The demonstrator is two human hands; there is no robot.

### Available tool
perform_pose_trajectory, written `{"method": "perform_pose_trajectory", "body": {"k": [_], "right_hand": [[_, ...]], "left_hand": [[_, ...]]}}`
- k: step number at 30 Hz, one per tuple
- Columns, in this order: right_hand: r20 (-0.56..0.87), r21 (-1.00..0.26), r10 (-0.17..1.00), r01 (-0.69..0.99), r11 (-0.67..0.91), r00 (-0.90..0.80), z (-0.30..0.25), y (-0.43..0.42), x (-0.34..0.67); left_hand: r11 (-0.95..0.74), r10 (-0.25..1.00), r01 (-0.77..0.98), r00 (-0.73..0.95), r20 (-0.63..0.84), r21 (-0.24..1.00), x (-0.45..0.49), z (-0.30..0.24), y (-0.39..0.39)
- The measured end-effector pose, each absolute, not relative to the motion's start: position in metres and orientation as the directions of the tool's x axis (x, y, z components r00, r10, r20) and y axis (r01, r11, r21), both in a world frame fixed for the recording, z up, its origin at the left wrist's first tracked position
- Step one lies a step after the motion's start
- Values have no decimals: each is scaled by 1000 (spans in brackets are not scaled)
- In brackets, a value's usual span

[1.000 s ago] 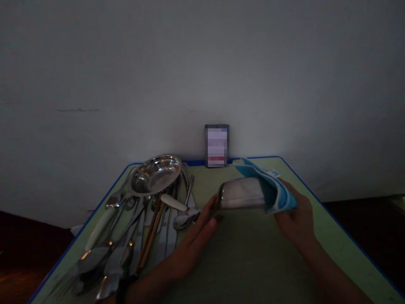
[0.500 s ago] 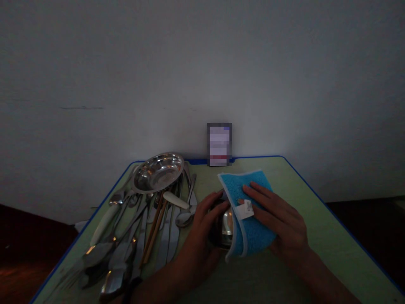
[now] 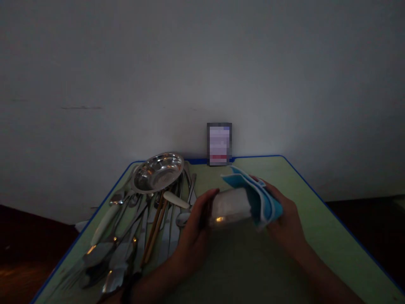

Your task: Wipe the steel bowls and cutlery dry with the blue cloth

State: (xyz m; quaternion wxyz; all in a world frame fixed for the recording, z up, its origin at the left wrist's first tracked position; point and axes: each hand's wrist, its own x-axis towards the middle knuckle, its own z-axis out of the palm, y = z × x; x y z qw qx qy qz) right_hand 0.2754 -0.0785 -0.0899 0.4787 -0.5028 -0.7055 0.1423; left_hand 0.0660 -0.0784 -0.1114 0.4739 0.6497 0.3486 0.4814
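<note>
My left hand [image 3: 193,234] is wrapped around the left end of a shiny metal container [image 3: 232,206], held above the table with its smooth side toward me. A folded blue cloth [image 3: 268,207] with pale edging is gripped in my right hand [image 3: 287,219], against the container's right end. The cloth hides that end, so I cannot tell whether the container is a cup or a bowl. Just left of my left hand lie a spoon [image 3: 182,219] and a pale-handled piece of cutlery [image 3: 175,200].
Knives, forks, spoons and wooden chopsticks [image 3: 155,230] are spread over the left of the green table [image 3: 316,245]. A round metal bowl [image 3: 158,173] rests tilted on the far cutlery. A phone-like screen [image 3: 219,144], blurred out, leans on the wall [image 3: 284,84] behind.
The container has turned, showing its smooth side instead of the darker end. My right hand has swung the cloth from facing me to edge-on at the container's right.
</note>
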Motion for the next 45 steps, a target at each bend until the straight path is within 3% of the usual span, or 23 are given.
{"method": "perform_pose_trajectory", "body": {"k": [4, 7, 10, 13, 16, 18, 22, 25, 28, 36, 41, 45], "right_hand": [[335, -852, 940, 449, 271, 67, -94, -71, 273], [273, -883, 955, 425, 201, 115, -90, -70, 277], [378, -812, 917, 521, 261, 129, -82, -75, 283], [545, -660, 838, 612, 437, -11, -76, -84, 285], [617, -529, 764, 620, 579, -187, -74, -92, 281], [623, -519, 753, 609, 600, -211, -75, -94, 278], [560, -642, 827, 607, 468, -46, -78, -91, 271], [414, -787, 907, 532, 314, 76, -79, -88, 265], [238, -904, 967, 387, 184, 96, -80, -86, 259], [-125, -989, 978, 57, -136, 165, -91, -85, 255], [-91, -982, 968, 138, -126, 234, -88, -82, 266], [-6, -980, 961, 191, -61, 276, -83, -79, 272]], "left_hand": [[-69, 962, -66, 258, 84, 995, 71, -107, -80], [-38, 953, -36, 298, 47, 999, 74, -108, -82], [-152, 948, 69, 292, 125, 986, 74, -110, -84], [-250, 932, 73, 290, 219, 965, 71, -111, -85], [-232, 929, 14, 299, 217, 973, 69, -109, -84], [-200, 944, 25, 273, 186, 979, 69, -107, -83], [-95, 972, 68, 222, 78, 993, 69, -109, -79], [19, 985, 34, 169, -25, 999, 71, -115, -78], [100, 989, -51, 113, -93, 994, 72, -118, -78], [189, 974, 20, 126, -190, 982, 76, -101, -81], [148, 971, 2, 191, -146, 989, 75, -98, -86], [-16, 963, -14, 268, 19, 1000, 73, -102, -87]]}}
